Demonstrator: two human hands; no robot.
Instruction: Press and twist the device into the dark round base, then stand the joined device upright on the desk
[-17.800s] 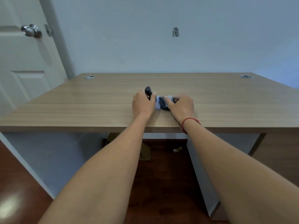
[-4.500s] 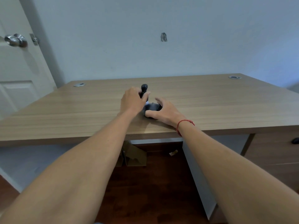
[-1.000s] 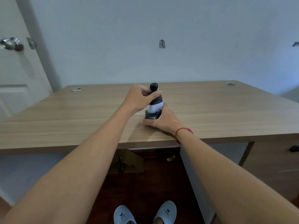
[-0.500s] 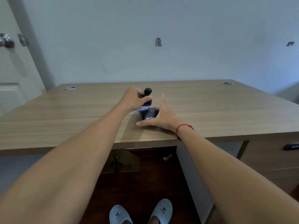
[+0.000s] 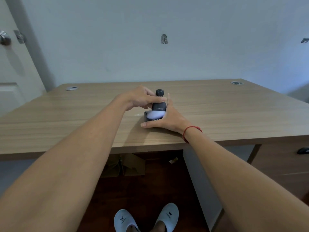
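The person stands at the near edge of a wooden desk [image 5: 217,114], both bare arms stretched forward, and the work sits dead ahead at twelve o'clock, a little in from the desk's front edge. The left hand [image 5: 140,99] has its fingers curled round the neck of a small dark knob-topped handle [image 5: 159,101], gripping it just under the round knob, it seems so that the tool can be steered from above. Below the grip the handle flares into a pale, soft-looking head [image 5: 154,115], which is pressed down into a low dark tin or base [image 5: 147,117] resting on the desk; I cannot read the white lettering on it in full. The right hand [image 5: 164,118] comes in from four o'clock with straight fingers laid against the far side of the base and the thumb flat along its near side on the wood, bracing rather than pinching, most likely to keep the base from sliding. A red string bracelet [image 5: 192,131] circles that wrist. At ten and two o'clock, at the desk's back corners, sit two metal cable grommets [image 5: 71,88]. A door knob [image 5: 5,39] shows far off at nine, and at six o'clock on the dark floor are white slippers [image 5: 145,218].
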